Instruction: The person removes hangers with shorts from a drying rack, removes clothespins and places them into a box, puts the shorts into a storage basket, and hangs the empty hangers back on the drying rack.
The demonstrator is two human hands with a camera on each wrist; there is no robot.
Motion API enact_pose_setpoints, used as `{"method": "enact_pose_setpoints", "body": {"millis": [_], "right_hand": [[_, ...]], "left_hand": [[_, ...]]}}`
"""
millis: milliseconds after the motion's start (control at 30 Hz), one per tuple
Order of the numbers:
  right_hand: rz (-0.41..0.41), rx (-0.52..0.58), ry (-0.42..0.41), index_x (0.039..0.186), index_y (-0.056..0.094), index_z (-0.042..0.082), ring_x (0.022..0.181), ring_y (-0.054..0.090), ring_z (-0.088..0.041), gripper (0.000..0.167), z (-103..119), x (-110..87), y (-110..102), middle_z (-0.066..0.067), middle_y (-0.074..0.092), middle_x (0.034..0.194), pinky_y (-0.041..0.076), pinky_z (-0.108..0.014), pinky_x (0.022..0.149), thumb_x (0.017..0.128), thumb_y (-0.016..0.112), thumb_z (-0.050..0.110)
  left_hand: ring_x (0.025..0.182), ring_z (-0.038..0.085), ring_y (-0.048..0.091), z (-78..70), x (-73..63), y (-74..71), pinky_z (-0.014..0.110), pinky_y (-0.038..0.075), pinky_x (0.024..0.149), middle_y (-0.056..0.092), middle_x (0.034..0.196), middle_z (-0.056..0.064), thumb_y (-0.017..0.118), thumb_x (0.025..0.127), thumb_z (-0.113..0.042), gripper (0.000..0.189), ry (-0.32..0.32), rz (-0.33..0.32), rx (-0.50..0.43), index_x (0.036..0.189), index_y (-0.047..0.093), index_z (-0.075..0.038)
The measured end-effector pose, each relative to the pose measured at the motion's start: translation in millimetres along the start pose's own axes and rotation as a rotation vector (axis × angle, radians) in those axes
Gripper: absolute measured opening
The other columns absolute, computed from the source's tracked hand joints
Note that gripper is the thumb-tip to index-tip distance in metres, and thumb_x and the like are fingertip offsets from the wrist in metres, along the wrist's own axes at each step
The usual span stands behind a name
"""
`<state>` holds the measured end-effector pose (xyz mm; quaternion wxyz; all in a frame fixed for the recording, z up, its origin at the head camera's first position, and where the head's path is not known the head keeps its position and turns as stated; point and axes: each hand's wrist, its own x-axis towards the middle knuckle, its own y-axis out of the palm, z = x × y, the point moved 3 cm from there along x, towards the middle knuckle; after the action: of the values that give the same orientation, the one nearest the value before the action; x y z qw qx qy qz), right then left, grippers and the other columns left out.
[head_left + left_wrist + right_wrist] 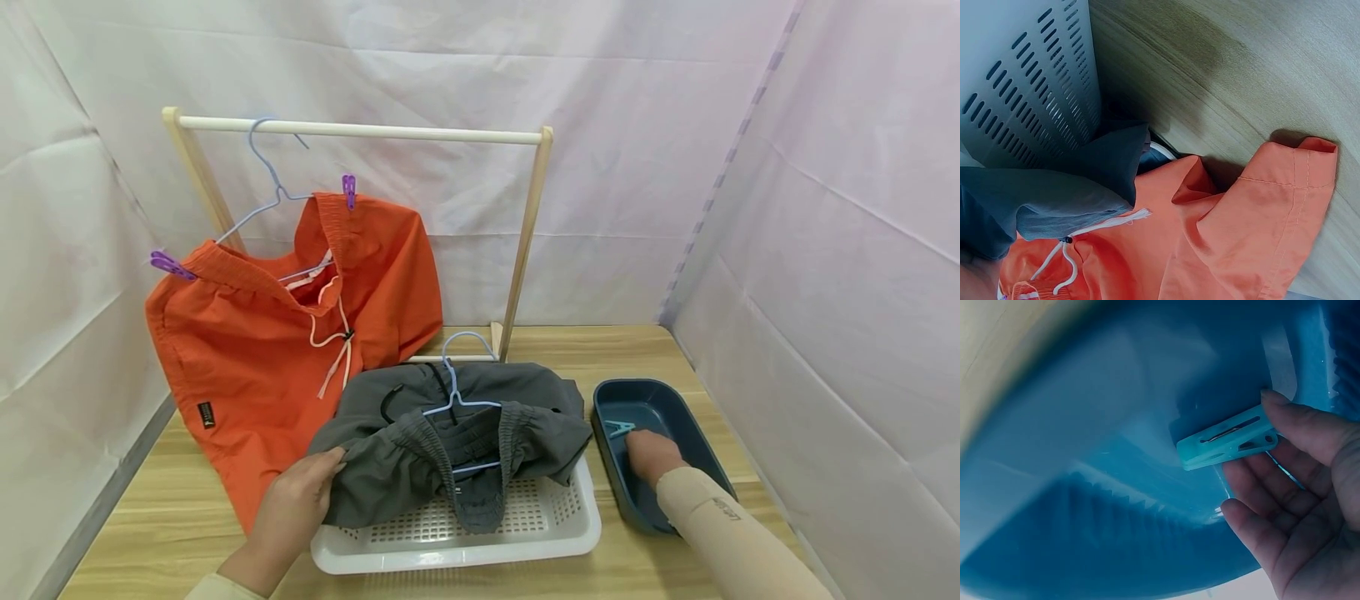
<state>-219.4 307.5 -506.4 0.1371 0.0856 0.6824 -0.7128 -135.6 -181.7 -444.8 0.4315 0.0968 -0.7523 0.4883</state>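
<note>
Dark grey pants with an elastic waist (397,467) lie over a white perforated basket (450,560). A light blue hanger (453,392) stands up out of their waist. My left hand (296,498) pinches the left end of the waistband; in the left wrist view only a bit of this hand shows beside the grey cloth (1072,194). To the right, my right hand (651,456) is inside a dark blue tray (663,404). In the right wrist view my right hand (1297,481) pinches a teal clothespin (1229,439) between thumb and fingers, close to the tray's bottom.
Behind the basket stands a wooden rack with a white rail (420,133). Orange pants (277,358) hang from it on a blue hanger (277,192), with purple clothespins (348,192) at both waist ends. Their legs spread onto the wooden table (135,517). White curtains surround the table.
</note>
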Motion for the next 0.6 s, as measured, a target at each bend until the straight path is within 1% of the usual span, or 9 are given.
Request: {"method": "enact_pose_setpoints", "body": {"millis": [300, 467, 600], "right_hand": [[0.007, 0.005, 0.006, 0.081, 0.06, 0.005, 0.077, 0.06, -0.024, 0.015, 2, -5.1, -3, -0.014, 0.066, 0.089, 0.053, -0.047, 0.074, 0.089, 0.051, -0.005], [0.006, 0.019, 0.013, 0.078, 0.059, 0.005, 0.071, 0.054, -0.023, 0.013, 0, -6.7, -8, -0.011, 0.064, 0.084, 0.051, -0.045, 0.069, 0.085, 0.057, -0.005], [0.0, 0.02, 0.014, 0.078, 0.059, 0.006, 0.069, 0.052, -0.022, 0.012, -1, -6.8, -13, -0.009, 0.063, 0.081, 0.051, -0.043, 0.066, 0.083, 0.061, -0.004]], "left_hand": [[0.07, 0.029, 0.068, -1.4, 0.0, -0.4, 0.039, 0.057, 0.059, 0.07, 0.083, 0.016, 0.024, 0.103, -0.039, 0.064, -0.004, 0.008, -0.009, 0.096, 0.07, 0.004], [0.072, 0.03, 0.068, -0.6, -0.3, -0.1, 0.04, 0.057, 0.06, 0.07, 0.085, 0.017, 0.024, 0.099, -0.038, 0.063, -0.005, 0.015, -0.029, 0.097, 0.07, 0.004], [0.071, 0.03, 0.068, -0.6, 0.3, -0.6, 0.04, 0.057, 0.06, 0.07, 0.084, 0.017, 0.024, 0.1, -0.038, 0.063, -0.009, 0.013, -0.022, 0.096, 0.07, 0.004]]}}
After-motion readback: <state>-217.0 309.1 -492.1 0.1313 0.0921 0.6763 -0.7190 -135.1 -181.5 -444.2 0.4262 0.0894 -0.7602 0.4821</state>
